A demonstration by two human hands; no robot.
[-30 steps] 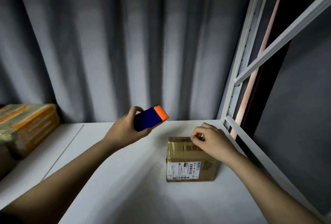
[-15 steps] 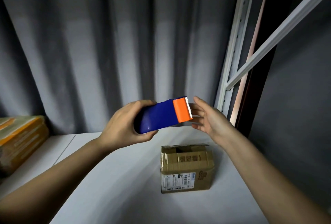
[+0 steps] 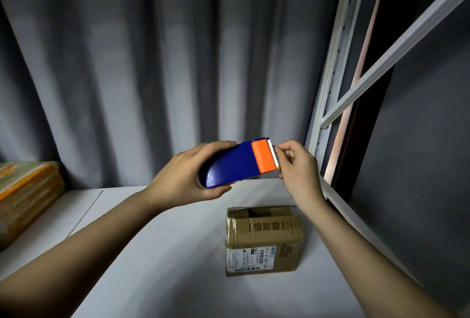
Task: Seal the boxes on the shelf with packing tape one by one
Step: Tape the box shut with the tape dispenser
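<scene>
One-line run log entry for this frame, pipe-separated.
left hand grips tape dispenser | right hand pinches at its toothed blade end | cardboard box on shelf, flap gap open, untaped

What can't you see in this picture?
Head view only:
- Tape roll: hidden inside the blue dispenser.
- Tape end: right hand fingers cover it, beside the serrated blade.
- Box contents: too dark through its flap gap.
- Label print: too small.
- Yellow packages: cut off by the left edge.

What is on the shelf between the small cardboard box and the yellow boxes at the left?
Nothing: in the head view only bare white shelf separates the small cardboard box from the yellow boxes.
</scene>
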